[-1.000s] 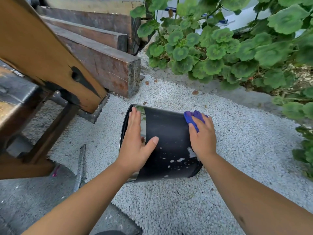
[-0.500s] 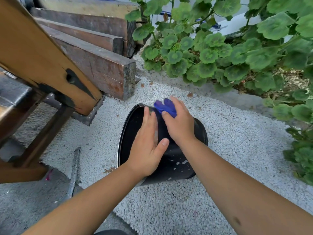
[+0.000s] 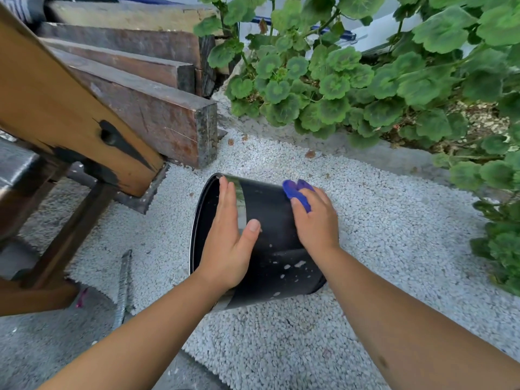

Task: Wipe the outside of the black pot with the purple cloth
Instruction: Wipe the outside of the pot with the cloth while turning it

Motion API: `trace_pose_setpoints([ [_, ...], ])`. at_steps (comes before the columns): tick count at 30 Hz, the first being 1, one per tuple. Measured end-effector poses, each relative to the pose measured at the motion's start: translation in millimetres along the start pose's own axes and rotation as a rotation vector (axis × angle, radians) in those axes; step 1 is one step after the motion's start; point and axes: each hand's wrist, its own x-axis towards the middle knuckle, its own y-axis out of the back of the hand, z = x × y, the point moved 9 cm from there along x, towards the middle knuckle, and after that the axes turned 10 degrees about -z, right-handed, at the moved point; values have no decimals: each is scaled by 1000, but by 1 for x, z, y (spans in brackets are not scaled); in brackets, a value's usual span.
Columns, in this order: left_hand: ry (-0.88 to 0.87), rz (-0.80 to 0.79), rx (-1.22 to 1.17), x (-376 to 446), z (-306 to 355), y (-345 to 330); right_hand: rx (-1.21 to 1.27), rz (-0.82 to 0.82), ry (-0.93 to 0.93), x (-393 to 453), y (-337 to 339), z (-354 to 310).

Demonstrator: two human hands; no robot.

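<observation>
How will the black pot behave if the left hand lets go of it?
The black pot lies on its round side on the gravel, so it may roll. The left hand lies flat on it, probably steadying it. Empty and thin-walled, it is likely light.

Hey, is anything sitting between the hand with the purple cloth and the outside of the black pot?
Nothing visible. The right hand already presses the purple cloth straight against the black pot wall, while the left hand rests flat near the rim.

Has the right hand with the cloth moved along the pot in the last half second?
Yes. The right hand slid from near the left hand toward the black pot's base.
</observation>
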Motion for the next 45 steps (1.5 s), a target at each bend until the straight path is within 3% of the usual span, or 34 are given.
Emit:
trace_pose_setpoints([
  [5, 29, -9, -25, -1, -6, 1, -26, 44, -134, 1, 15, 46],
  [10, 62, 35, -74, -9, -26, 16, 108, 23, -161, -6, 3, 24],
  [19, 75, 104, -305, 8, -37, 16, 219, -77, 244, -46, -55, -113],
  [25, 74, 118, -251, 11, -37, 15, -18, -35, 364, -41, -54, -105],
  [28, 140, 122, -217, 12, -39, 17, -84, 10, 257, -26, -38, -62],
  [32, 174, 114, -182, 10, -38, 15, -213, 22, -39, -14, -11, 21],
  [34, 186, 101, -134, 12, -37, 15, -159, 17, -137, -18, -1, 55],
  [40, 185, 140, -104, 8, -32, 22, -47, -1, -150, -19, 1, 64],
  [43, 46, 168, 7, -5, -21, 32, -48, -18, -142, -12, -4, 59],
  [45, -41, 93, 32, -16, -20, 25, -53, -17, -136, -11, -5, 56],
])
